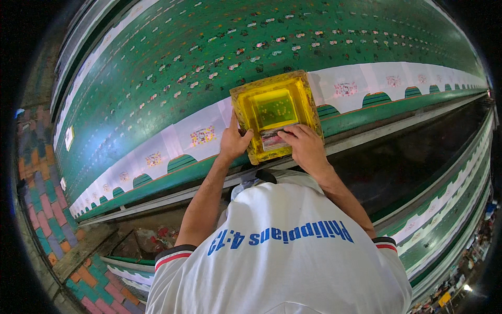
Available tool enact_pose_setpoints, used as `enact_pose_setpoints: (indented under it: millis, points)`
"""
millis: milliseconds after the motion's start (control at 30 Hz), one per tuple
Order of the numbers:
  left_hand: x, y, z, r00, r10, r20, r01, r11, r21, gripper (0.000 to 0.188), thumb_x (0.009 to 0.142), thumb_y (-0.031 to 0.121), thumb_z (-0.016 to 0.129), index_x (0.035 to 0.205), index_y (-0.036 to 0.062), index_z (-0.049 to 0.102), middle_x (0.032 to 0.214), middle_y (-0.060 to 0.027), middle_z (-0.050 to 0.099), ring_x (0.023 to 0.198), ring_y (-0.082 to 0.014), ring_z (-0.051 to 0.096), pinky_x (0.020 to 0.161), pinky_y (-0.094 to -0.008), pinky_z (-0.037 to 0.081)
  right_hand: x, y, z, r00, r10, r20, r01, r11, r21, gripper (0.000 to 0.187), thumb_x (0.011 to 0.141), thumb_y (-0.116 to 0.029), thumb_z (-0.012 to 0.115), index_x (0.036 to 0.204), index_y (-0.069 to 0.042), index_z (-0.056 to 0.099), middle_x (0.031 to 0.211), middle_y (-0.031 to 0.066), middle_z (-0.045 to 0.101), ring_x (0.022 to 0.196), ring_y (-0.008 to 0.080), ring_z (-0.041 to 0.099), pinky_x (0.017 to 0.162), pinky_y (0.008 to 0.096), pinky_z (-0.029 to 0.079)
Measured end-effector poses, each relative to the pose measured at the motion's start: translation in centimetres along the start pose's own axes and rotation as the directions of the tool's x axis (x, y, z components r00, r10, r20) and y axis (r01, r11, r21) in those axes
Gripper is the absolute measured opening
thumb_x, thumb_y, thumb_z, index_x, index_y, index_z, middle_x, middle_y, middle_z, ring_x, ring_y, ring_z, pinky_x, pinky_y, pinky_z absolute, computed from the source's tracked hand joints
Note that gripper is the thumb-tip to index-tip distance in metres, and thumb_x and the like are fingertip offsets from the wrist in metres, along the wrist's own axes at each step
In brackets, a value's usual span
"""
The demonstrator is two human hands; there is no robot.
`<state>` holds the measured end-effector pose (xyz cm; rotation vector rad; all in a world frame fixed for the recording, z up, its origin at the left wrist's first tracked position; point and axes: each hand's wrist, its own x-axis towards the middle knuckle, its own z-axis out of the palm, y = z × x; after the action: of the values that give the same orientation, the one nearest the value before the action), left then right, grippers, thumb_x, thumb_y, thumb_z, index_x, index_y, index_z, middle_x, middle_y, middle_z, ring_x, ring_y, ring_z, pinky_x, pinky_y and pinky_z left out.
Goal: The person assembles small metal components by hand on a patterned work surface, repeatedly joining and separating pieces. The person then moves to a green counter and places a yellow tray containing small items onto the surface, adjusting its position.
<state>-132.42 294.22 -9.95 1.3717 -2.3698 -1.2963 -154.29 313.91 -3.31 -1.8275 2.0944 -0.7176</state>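
A yellow screen-printing frame (314, 102) with worn, stained edges lies over a white scalloped fabric strip (178, 141) on a long green table (209, 86). My left hand (234, 141) grips the frame's left side, thumb on top and fingers along the outer edge. Inside the frame, my right hand (307, 149) is closed on a flat squeegee (272, 140) at the near end of the mesh (275, 110). Small motifs show through the mesh. Printed cartoon motifs in yellow and red repeat along the fabric on both sides of the frame.
Rows of small marks cover the green table. A pale ledge (361, 135) runs along its near edge, close to my body. Behind me to the right stands another green table with white strips (439, 214). Coloured paving bricks (49, 214) lie at the left.
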Motion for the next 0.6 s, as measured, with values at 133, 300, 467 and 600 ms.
enact_pose_setpoints:
  millis: [133,300,467,600]
  points:
    - [0.0,0.1,0.0,0.999,0.044,-0.006,-0.044,0.998,-0.05,0.111,0.092,0.036,0.077,0.179,-0.0001,0.018,0.087,-0.0267,0.08,0.076,-0.0463,0.08,0.072,-0.0542,0.064,3.5,1.0,1.8,0.996,0.025,-0.081,-0.025,1.0,0.004,0.044,0.088,-0.004,0.072,0.13,-0.012,0.083,0.126,0.0087,0.076,0.123,0.0331,0.069,0.108,0.0473,0.057]
    - [0.0,0.6,-0.7,0.999,0.015,0.046,-0.014,1.0,-0.028,0.113,0.093,0.038,0.077,0.18,-0.0004,0.016,0.089,-0.0283,0.08,0.079,-0.0484,0.08,0.075,-0.0571,0.064,9.4,2.2,-0.1,0.999,0.043,-0.023,-0.041,0.998,0.053,0.04,0.089,-0.004,0.073,0.127,-0.011,0.084,0.116,0.0136,0.08,0.114,0.0377,0.073,0.102,0.0505,0.059]
    - [0.1,0.5,-0.6,0.998,0.058,0.039,-0.057,0.998,-0.029,0.114,0.093,0.039,0.076,0.18,-0.0008,0.013,0.092,-0.0304,0.08,0.081,-0.0521,0.079,0.078,-0.0596,0.064,12.6,2.8,-1.2,0.987,0.124,0.099,-0.126,0.992,0.014,0.049,0.086,0.008,0.065,0.129,-0.009,0.083,0.121,0.0161,0.08,0.12,0.0403,0.072,0.106,0.0502,0.058]
    - [0.0,0.4,-0.6,0.998,0.048,0.046,-0.046,0.998,-0.035,0.114,0.094,0.038,0.075,0.18,-0.0005,0.011,0.092,-0.0318,0.08,0.083,-0.0545,0.078,0.079,-0.0622,0.063,12.1,2.7,-0.9,0.984,0.11,0.137,-0.117,0.992,0.047,0.049,0.085,0.008,0.064,0.128,-0.007,0.083,0.122,0.0176,0.08,0.121,0.0423,0.071,0.106,0.0504,0.057]
